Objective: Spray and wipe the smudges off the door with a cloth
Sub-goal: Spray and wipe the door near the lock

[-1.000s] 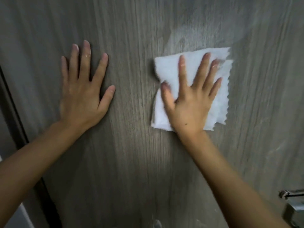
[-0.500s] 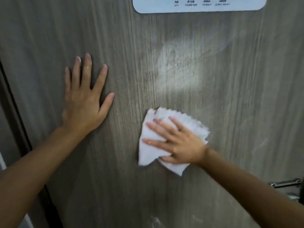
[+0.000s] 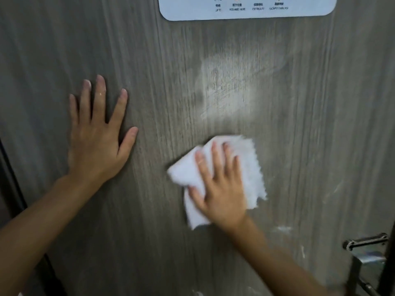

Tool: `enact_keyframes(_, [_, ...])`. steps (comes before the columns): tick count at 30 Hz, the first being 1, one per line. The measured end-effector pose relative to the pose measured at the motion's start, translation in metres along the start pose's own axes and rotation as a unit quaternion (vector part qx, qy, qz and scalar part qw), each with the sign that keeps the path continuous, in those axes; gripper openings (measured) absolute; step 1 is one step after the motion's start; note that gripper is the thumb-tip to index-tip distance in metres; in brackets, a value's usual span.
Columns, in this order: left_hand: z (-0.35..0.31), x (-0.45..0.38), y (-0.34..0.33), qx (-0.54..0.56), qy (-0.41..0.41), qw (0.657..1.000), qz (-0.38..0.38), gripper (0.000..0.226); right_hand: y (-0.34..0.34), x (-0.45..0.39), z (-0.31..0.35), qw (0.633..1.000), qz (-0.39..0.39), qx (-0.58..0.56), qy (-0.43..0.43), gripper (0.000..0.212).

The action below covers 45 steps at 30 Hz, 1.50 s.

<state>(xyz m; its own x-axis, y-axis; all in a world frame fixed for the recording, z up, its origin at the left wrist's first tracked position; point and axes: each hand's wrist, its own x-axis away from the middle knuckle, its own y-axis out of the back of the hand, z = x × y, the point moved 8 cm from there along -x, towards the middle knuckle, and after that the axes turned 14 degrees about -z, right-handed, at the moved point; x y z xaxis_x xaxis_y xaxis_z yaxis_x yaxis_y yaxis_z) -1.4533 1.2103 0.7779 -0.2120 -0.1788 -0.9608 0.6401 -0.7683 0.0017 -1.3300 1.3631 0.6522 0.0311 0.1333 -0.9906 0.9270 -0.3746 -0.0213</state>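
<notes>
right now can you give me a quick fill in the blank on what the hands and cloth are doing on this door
1. The right hand presses a white ____ against the door.
2. The left hand lies flat on the door, holding ____.
3. The pale smudge sits ____ the cloth.
4. The metal handle is at the picture's lower ____.

Missing: cloth; nothing; above; right

White sign (image 3: 248, 7) w/ rounded corners up top, cut off by the frame. Tiny icons + text on it, too blurry to read properly. Metal handle (image 3: 365, 242) at lower right, some hardware under it, partly out of shot. Dark frame strip (image 3: 12, 189) along left edge.
</notes>
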Motion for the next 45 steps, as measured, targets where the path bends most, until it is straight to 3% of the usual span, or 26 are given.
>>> enact_keyframes(4, [-0.007, 0.002, 0.005, 0.02, 0.011, 1.0, -0.003, 0.063, -0.01, 0.098, 0.051, 0.957, 0.117, -0.024, 0.265, 0.065])
enact_keyframes(6, [-0.028, 0.006, 0.01, 0.034, -0.006, 0.999, -0.012, 0.062, -0.005, 0.12, 0.035, 0.929, 0.141, -0.026, 0.34, 0.065])
enact_keyframes(8, [-0.062, 0.013, 0.012, 0.049, -0.044, 0.998, -0.01, 0.061, 0.003, 0.12, 0.001, 0.923, 0.143, -0.019, 0.357, 0.069])
enact_keyframes(11, [-0.12, 0.018, 0.006, 0.073, -0.086, 0.994, 0.002, 0.058, 0.028, 0.078, -0.081, 0.957, 0.079, -0.003, 0.28, 0.068])
enact_keyframes(14, [-0.172, 0.018, -0.004, 0.098, -0.119, 0.988, 0.01, 0.058, 0.058, 0.017, -0.187, 0.991, 0.008, 0.03, 0.132, 0.061])
enact_keyframes(17, [-0.211, 0.016, -0.015, 0.112, -0.131, 0.985, 0.018, 0.058, 0.079, -0.017, -0.263, 0.995, -0.055, 0.069, -0.035, 0.058])
enact_keyframes(20, [-0.236, 0.012, -0.024, 0.123, -0.116, 0.986, 0.019, 0.058, 0.082, -0.006, -0.272, 0.979, -0.097, 0.071, -0.165, 0.058])
enact_keyframes(22, [-0.25, 0.011, -0.03, 0.124, -0.115, 0.985, 0.016, 0.059, 0.076, 0.024, -0.25, 0.976, -0.09, 0.061, -0.187, 0.059])
enact_keyframes(25, [-0.266, 0.017, -0.039, 0.12, -0.126, 0.985, 0.018, 0.058, 0.058, 0.107, -0.181, 0.996, 0.0, 0.022, -0.084, 0.06])
enact_keyframes(28, [-0.274, 0.029, -0.052, 0.09, -0.132, 0.986, 0.046, 0.058, 0.043, 0.212, -0.12, 0.979, 0.138, -0.012, 0.149, 0.062])
enact_keyframes(31, [-0.275, 0.037, -0.062, 0.037, -0.148, 0.987, 0.058, 0.058, 0.041, 0.258, -0.115, 0.924, 0.171, 0.003, 0.342, 0.059])
enact_keyframes(34, [-0.274, 0.036, -0.061, 0.026, -0.15, 0.987, 0.047, 0.058, 0.049, 0.234, -0.144, 0.905, 0.156, 0.006, 0.395, 0.073])
enact_keyframes(37, [-0.275, 0.036, -0.06, 0.021, -0.149, 0.988, 0.042, 0.058, 0.068, 0.153, -0.204, 0.943, 0.098, -0.019, 0.317, 0.066])
enact_keyframes(40, [-0.275, 0.037, -0.061, 0.016, -0.149, 0.988, 0.039, 0.059, 0.086, 0.072, -0.274, 0.977, 0.012, 0.03, 0.209, 0.063])
enact_keyframes(43, [-0.275, 0.037, -0.061, 0.02, -0.15, 0.988, 0.036, 0.059, 0.097, 0.039, -0.312, 0.995, -0.07, 0.073, 0.017, 0.057])
enact_keyframes(45, [-0.275, 0.037, -0.061, 0.022, -0.147, 0.988, 0.034, 0.059, 0.096, 0.046, -0.309, 0.985, -0.101, 0.083, -0.115, 0.055])
